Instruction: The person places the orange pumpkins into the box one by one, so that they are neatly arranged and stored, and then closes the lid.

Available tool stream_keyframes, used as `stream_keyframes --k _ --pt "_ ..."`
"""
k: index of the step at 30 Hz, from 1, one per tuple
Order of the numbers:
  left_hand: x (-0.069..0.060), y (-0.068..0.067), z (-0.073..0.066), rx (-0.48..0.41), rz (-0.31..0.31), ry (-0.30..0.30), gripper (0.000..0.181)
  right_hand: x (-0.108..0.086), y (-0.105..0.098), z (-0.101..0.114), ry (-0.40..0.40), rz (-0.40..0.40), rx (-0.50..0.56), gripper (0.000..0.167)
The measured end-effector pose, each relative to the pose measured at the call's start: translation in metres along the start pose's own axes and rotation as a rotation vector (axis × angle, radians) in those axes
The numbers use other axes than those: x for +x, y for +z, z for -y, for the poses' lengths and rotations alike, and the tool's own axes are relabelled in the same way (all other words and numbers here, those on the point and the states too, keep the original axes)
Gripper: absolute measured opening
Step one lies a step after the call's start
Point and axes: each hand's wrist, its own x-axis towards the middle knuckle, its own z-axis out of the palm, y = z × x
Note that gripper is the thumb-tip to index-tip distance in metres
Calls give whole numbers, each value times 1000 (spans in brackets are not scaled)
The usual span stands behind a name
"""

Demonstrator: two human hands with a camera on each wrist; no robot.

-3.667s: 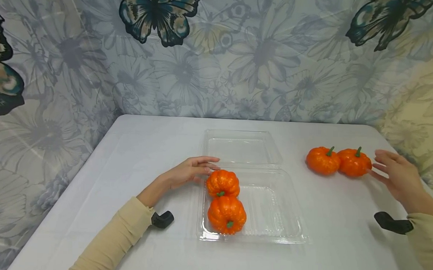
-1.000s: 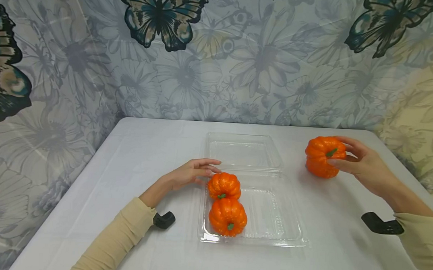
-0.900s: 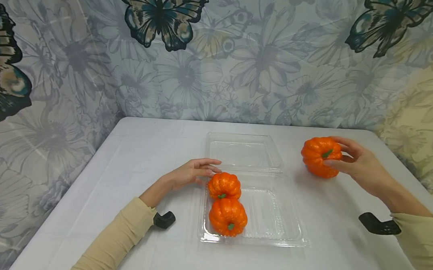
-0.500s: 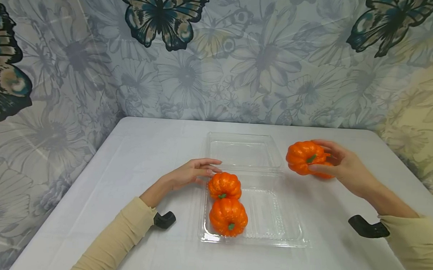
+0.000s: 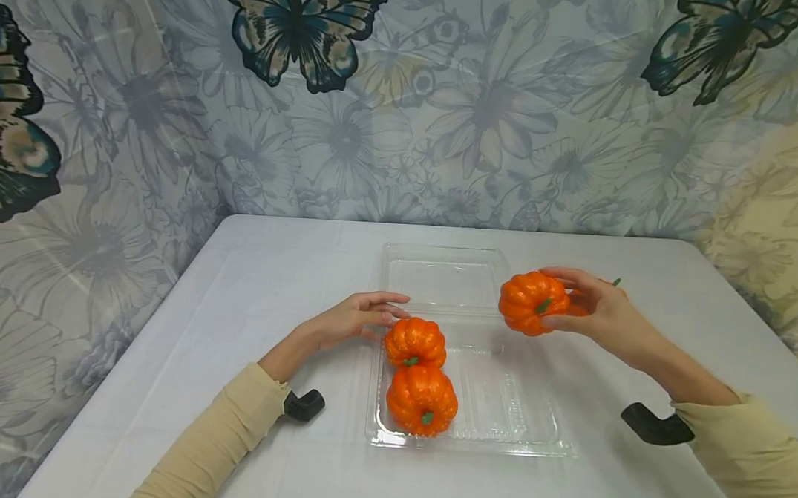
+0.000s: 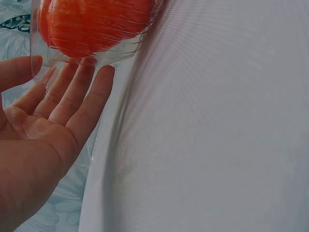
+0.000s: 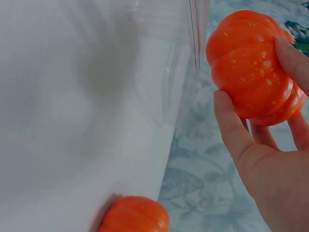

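My right hand (image 5: 610,318) grips a small orange pumpkin (image 5: 530,303) between thumb and fingers, above the right side of an open clear plastic clamshell container (image 5: 545,426). In the right wrist view the pumpkin (image 7: 251,67) hangs clear of the table. Two more pumpkins, one (image 5: 415,342) behind the other (image 5: 422,400), sit along the container's left side. Relaxed fingers of my left hand (image 5: 345,321) touch the container's left edge; the left wrist view shows them beside its wall (image 6: 36,43). Another pumpkin (image 7: 135,215) lies on the table, mostly hidden behind my right hand in the head view.
The container's lid (image 5: 444,277) lies folded back toward the far edge of the white-covered table (image 5: 292,252). A wall covering with butterflies and flowers (image 5: 484,134) stands right behind the table. Black wrist mounts (image 5: 655,425) stick out near both sleeves.
My right hand took hold of a pumpkin at the far right, lifted it, and carried it left toward the container, past the other one there. My left hand stays in place.
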Motion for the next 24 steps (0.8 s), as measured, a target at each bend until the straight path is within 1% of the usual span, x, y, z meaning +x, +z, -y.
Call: stream_keyframes --k 5,10,14,19,24 --pt "-1 0 -1 -3 -2 1 52 2 11 4 -11 24 -4 65" --pt "0 1 0 -3 7 10 52 6 23 5 -42 50 4 67" --pt "0 0 0 -3 13 12 52 7 29 5 -81 72 21 68" --pt "1 0 1 -7 11 10 52 9 36 4 -142 80 25 66" --pt "1 0 1 -5 11 8 52 10 45 5 -160 98 26 65"
